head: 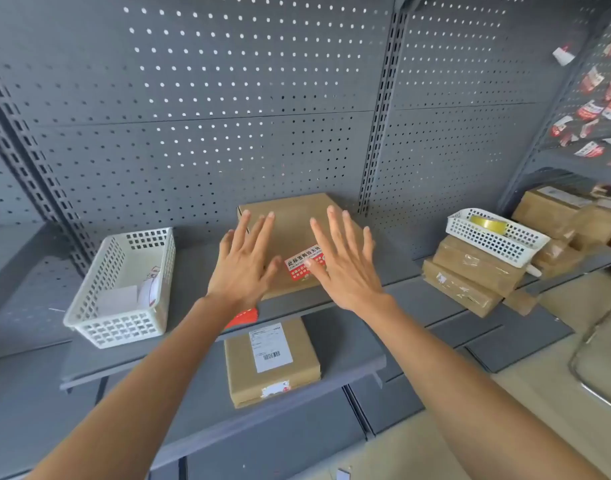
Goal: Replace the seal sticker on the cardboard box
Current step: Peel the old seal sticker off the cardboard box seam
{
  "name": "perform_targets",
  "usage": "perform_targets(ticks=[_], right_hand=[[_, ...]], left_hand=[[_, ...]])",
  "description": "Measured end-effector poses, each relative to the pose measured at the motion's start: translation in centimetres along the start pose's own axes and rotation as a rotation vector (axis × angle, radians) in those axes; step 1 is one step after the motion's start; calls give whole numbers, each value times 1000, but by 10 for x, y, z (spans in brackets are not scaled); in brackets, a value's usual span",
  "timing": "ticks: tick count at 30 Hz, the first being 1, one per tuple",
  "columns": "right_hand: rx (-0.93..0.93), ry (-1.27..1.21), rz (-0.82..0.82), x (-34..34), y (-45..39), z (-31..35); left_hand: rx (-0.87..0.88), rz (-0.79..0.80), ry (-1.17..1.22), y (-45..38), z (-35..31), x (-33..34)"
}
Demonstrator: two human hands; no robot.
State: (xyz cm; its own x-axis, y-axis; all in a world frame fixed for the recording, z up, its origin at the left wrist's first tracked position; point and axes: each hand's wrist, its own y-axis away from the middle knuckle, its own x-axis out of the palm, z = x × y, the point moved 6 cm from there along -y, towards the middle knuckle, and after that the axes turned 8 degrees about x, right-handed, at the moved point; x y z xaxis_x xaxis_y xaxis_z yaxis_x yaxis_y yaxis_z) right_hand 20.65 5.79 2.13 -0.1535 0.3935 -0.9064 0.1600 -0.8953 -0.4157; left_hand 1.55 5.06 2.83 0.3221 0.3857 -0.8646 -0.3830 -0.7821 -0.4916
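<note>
At the centre of the head view, on a grey metal shelf (383, 358), lies the cardboard box (290, 230) with a red seal sticker (302, 266) across its near edge, at about 6 o'clock on its top face; the left hand (243, 261) and right hand (342, 261) are spread flat over it, fingers (267, 223) released and grasping nothing, whether touching the lid or just above it I cannot tell; the sticker looks whole and in place, so I judge either that a fresh one is set or that peeling is yet to begin, and the picture does not settle which; at 9 o'clock stands a white basket (89, 306) with paper scraps; at 6 o'clock a second labelled box (241, 372) lies on a lower shelf; at 3 o'clock more parcels (470, 271) carry a tray with a tape roll (489, 224); grey pegboard (228, 116) backs everything.
</note>
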Motion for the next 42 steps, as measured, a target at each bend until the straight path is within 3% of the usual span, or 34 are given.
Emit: perform_targets(ticks=[8,21,33,42], right_hand=[[27,-23,99,18,6,-2],[36,-86,106,37,13,-8],[17,16,-4,23,1,-11],[-85,-45,-132,-14,-35,-17]], left_hand=[[-45,153,-24,10,9,21],[-16,142,6,10,14,21],[12,121,47,5,19,11],[-58,-2,213,-20,21,-16]])
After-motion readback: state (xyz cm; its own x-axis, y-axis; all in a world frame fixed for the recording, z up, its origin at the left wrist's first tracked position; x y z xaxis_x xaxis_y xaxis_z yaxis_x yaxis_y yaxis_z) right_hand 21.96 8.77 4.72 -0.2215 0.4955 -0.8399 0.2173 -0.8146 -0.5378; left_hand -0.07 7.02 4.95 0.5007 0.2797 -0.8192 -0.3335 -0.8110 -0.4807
